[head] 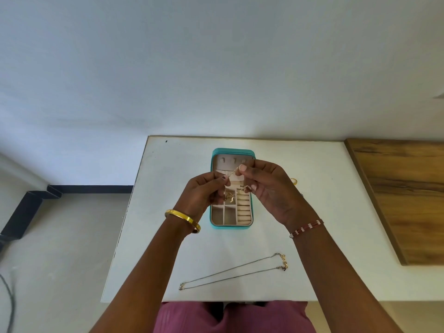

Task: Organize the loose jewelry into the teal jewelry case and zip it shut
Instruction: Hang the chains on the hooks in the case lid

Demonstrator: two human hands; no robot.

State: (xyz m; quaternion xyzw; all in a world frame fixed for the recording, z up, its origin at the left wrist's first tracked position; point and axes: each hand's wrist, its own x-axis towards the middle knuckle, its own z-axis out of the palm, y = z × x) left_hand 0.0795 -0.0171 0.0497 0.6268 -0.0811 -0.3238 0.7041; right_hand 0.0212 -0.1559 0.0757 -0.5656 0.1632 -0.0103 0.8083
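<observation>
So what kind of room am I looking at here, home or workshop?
Most likely a plain room at home, though I can't be sure. A small white table stands against a bare white wall, a wooden surface sits beside it, and only a teal jewelry case and a necklace lie out.

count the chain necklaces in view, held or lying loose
2. A thin gold chain necklace with a gold pendant is pinched between the left hand and right hand above the open teal jewelry case. A thin silver-toned chain necklace lies on the white table. Hands may hide others.
</observation>
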